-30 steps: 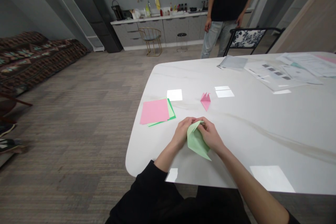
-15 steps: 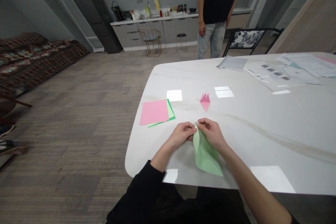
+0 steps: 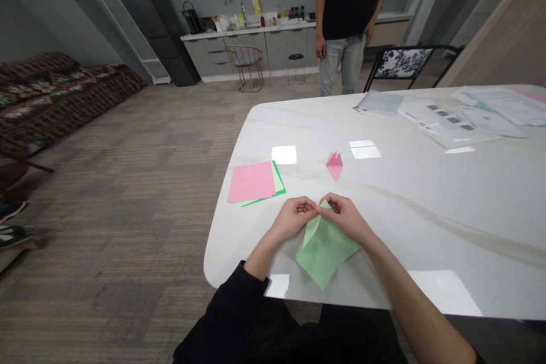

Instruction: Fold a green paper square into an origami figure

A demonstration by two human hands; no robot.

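My left hand (image 3: 293, 220) and my right hand (image 3: 344, 218) meet over the white marble table (image 3: 405, 222), and their fingertips pinch the top corner of a folded light green paper (image 3: 324, 253). The paper hangs open below them as a wide diamond, its lower point resting on or just above the table. To the upper left lies a pink square sheet (image 3: 251, 182) on top of green sheets (image 3: 278, 185). A small folded pink paper (image 3: 335, 166) sits further ahead, out of reach of my fingers.
Printed papers (image 3: 443, 123) cover the far right of the table. A person (image 3: 345, 17) stands beyond the far edge, near a black chair (image 3: 401, 63). The table's near left corner drops to a carpeted floor. Cabinets and a patterned sofa stand farther away.
The green paper has spread from a narrow fold into a wider diamond. Both hands have drawn closer together at its top corner.
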